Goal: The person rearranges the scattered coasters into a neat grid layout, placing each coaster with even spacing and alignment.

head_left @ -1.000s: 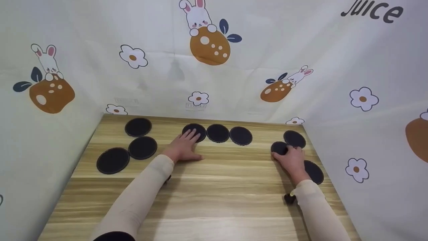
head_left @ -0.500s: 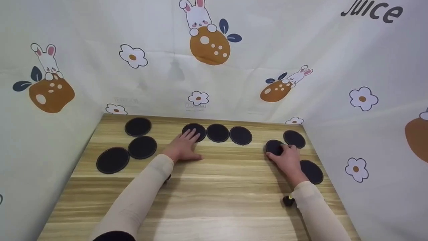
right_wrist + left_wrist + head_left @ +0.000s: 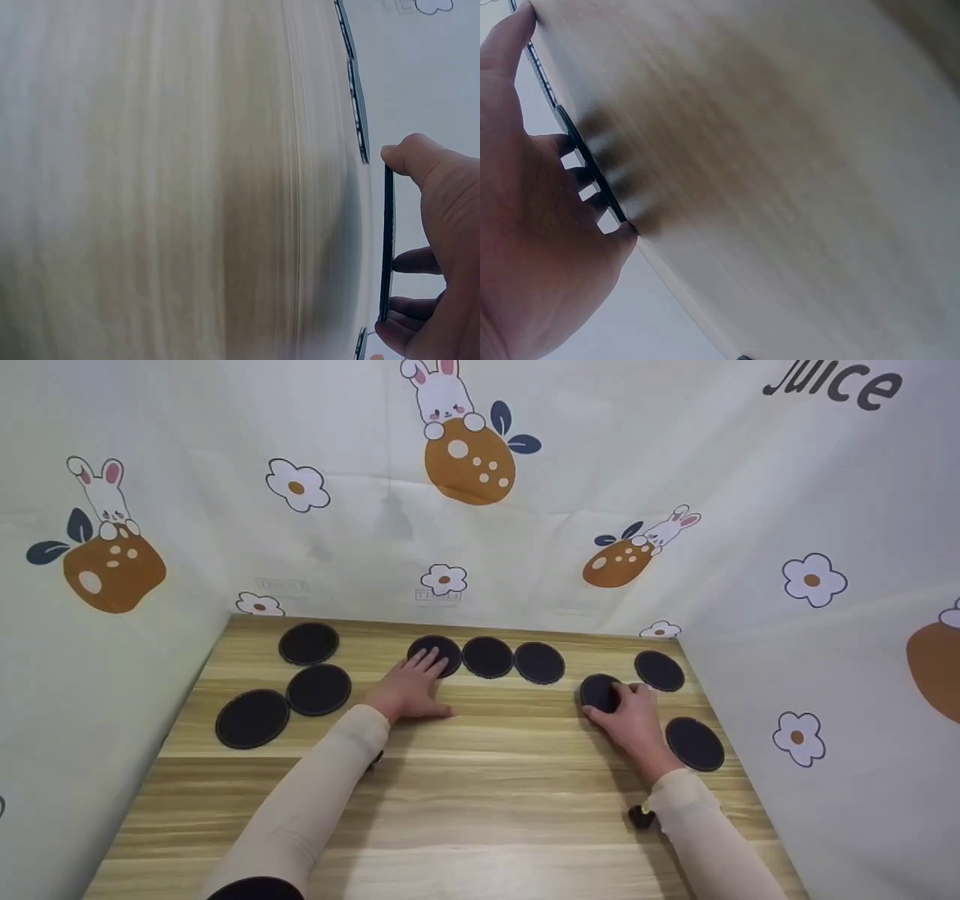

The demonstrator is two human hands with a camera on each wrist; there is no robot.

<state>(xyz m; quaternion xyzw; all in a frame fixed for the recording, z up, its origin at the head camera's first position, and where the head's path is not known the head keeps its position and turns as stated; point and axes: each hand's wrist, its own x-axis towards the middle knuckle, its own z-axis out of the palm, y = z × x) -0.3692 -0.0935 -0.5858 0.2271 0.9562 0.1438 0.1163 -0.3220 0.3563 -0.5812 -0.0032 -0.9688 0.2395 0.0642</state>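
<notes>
My right hand (image 3: 634,721) grips a black round coaster (image 3: 598,694) by its rim, thumb on one side and fingers on the other. In the right wrist view this coaster (image 3: 388,240) appears edge-on, raised off the wooden table (image 3: 517,780). My left hand (image 3: 409,690) rests with fingers spread on the leftmost coaster (image 3: 424,646) of a row of three; its thumb reaches to the table. Touching that one is the middle coaster (image 3: 488,658), then the right-hand coaster (image 3: 539,663). The left wrist view has the fingertips against a thin dark coaster edge (image 3: 592,166).
Three more coasters lie at the left: a back one (image 3: 309,643), a middle one (image 3: 319,690) and a front one (image 3: 253,719). Two others, one at the back (image 3: 659,670) and one nearer (image 3: 695,744), lie at the right edge. A printed curtain (image 3: 352,547) encloses the table.
My right hand has lifted the coaster from between the two at the right edge and carried it left, towards the row. My left hand has stayed in place.
</notes>
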